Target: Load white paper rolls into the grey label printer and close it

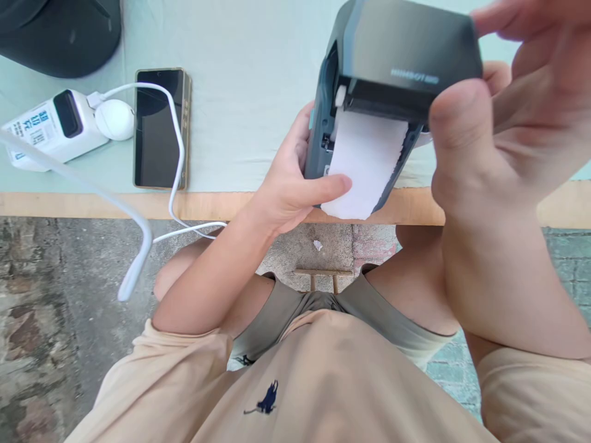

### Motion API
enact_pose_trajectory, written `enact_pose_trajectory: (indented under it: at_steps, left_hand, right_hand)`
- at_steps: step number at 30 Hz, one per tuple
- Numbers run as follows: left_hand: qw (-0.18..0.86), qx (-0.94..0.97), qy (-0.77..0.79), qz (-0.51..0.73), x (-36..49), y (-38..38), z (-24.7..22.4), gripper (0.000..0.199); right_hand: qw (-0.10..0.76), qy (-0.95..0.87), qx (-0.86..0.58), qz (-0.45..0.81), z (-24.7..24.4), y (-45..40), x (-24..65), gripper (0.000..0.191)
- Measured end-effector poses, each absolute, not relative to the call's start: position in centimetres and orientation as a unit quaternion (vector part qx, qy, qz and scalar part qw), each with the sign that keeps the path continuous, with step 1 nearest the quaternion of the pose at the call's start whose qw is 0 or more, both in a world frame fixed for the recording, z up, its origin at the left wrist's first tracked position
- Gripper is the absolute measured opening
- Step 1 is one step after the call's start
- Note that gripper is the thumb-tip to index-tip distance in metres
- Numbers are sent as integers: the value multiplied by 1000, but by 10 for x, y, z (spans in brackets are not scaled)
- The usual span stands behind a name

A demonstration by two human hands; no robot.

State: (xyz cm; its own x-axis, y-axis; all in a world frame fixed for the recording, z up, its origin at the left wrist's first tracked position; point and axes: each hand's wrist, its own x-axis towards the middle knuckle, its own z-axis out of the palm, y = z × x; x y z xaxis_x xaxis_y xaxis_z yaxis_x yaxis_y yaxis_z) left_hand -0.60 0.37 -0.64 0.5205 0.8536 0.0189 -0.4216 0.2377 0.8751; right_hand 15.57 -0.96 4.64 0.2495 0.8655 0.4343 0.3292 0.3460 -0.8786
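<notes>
The work looks partway along: the cover of the handheld printer appears raised, and a white paper strip already lies out over its front, reaching the lower end. The printer is in both hands, over the front edge of the tabletop. The left hand has its grip closed around the printer's side, with 1 thumb pressed flat on the strip. The right hand has a narrow grip on the cover's corner, thumb below and fingers above. What seems left is the cover, not yet down, and the strip, which has a ragged side edge and seems not quite straight. Whether a roll sits properly inside cannot be told, as the cover hides that part.
</notes>
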Motion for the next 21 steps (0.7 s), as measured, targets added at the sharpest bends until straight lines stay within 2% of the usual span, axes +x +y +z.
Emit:
enact_pose_trajectory:
  at_steps: [1, 3, 5, 16, 21]
  left_hand:
    - [752, 440, 240, 428, -6, 3, -6, 61]
    - [760, 429, 235, 428, -5, 3, -5, 61]
    - [764, 429, 231, 423, -5, 3, -4, 61]
    - [748, 454, 230, 426, -7, 3, -7, 63]
    - [751, 459, 216, 422, -7, 4, -8, 66]
  right_hand:
    - [548, -622, -525, 194, 46, -10, 158, 62]
    - [435, -751, -487, 100, 43, -10, 164, 29]
    - [381, -804, -454, 37, 41, -11, 168, 29]
    - [355, -813, -459, 48, 40, -12, 170, 28]
    - [385, -790, -471, 80, 39, -14, 166, 22]
